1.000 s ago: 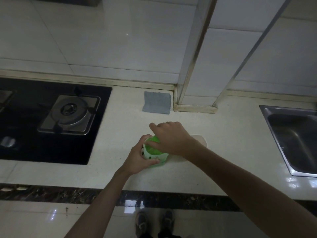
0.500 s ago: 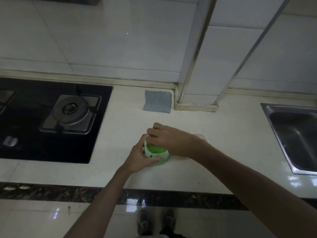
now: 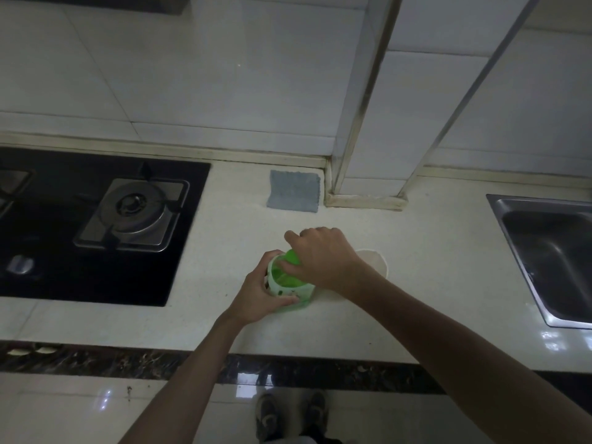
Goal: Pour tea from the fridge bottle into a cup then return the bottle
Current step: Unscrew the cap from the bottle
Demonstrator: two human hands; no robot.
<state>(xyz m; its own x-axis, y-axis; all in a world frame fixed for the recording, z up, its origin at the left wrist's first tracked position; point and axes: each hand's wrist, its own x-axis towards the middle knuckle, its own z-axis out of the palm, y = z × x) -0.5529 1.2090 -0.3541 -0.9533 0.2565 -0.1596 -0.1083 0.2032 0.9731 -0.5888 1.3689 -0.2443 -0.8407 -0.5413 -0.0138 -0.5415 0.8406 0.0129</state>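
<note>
Your left hand [image 3: 256,293] wraps the green bottle [image 3: 288,291] to steady it on the counter [image 3: 416,299], your right hand [image 3: 323,257] pinches its cap [image 3: 290,257], likely to turn it, and the cup [image 3: 374,261] waits just right of the bottle.

**Kitchen counter and surroundings, dim light**

A pale counter [image 3: 416,283] carries a black glass hob [image 3: 48,251] with a steel burner [image 3: 134,213], well left of the fingers [image 3: 296,238]. A grey-blue cloth [image 3: 293,190] lies just beyond them, near the white-tiled wall [image 3: 192,75]. Beyond and to their right rises a tiled column [image 3: 384,155] with metal edging; far right is a steel sink [image 3: 551,257]. Glossy floor tiles [image 3: 64,411] lie below the dark marble counter edge [image 3: 128,360].
</note>
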